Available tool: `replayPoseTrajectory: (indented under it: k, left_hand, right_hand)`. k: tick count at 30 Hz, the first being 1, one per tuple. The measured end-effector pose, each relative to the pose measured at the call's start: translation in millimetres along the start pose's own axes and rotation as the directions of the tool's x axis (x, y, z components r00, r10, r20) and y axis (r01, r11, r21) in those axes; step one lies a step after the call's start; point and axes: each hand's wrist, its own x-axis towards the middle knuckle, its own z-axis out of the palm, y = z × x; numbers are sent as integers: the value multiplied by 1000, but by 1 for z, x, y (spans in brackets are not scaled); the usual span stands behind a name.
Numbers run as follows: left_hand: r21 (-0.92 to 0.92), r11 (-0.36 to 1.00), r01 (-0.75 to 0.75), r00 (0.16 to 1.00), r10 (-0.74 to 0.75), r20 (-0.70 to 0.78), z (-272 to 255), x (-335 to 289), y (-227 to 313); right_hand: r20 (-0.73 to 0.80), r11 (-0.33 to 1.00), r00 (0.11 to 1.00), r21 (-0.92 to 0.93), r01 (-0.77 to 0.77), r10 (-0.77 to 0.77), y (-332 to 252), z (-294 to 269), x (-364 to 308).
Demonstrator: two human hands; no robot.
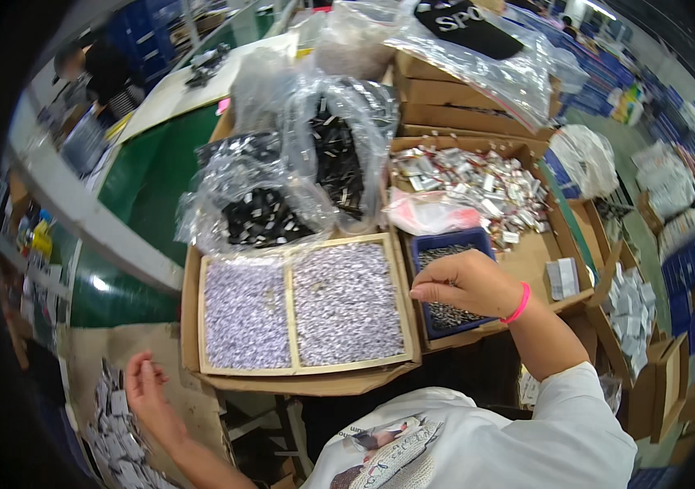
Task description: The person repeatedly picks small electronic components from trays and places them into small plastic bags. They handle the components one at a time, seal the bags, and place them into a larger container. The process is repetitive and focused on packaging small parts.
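Note:
My right hand (466, 284), with a pink band at the wrist, is over a blue bin (437, 329) of small dark metal pieces that look like screws. Its fingertips are pressed together toward the bin's left side; anything between them is too small to make out. At the lower left, my left hand (149, 395) has loosely bent fingers, apart, and no object shows in it. Beside that hand lies a pile of flat grey-white pieces (115, 428) on cardboard. Between my hands, a divided wooden tray (291, 314) holds masses of tiny whitish-lilac parts.
Behind the tray are clear bags of black parts (262, 218). A carton of silver pieces with red wires (478, 183) stands at the back right, with a white stack (563, 279) in its near corner. A grey metal post (111, 212) rises at left, beside a green surface (140, 187).

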Motion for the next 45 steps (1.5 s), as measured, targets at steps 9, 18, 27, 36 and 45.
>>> replayPoseTrajectory:
  k: [9, 18, 27, 36, 45]
  left_hand:
    - [-104, 973, 207, 665, -61, 745, 159, -80, 22]
    - [-117, 949, 292, 609, -90, 788, 154, -101, 21]
    - [-158, 922, 353, 606, -97, 789, 155, -105, 17]
    - [-150, 923, 354, 572, -86, 816, 158, -108, 14]
    - [-305, 952, -29, 764, 218, 608, 182, -108, 23]
  right_hand:
    - [-105, 931, 974, -332, 155, -200, 3, -29, 28]
    - [-41, 581, 998, -814, -7, -45, 33, -38, 59]
    - [-113, 587, 988, -809, -29, -108, 52, -5, 59]
    - [-300, 665, 924, -744, -69, -239, 32, -24, 39]
    - [-232, 925, 973, 369, 94, -7, -39, 17, 3]
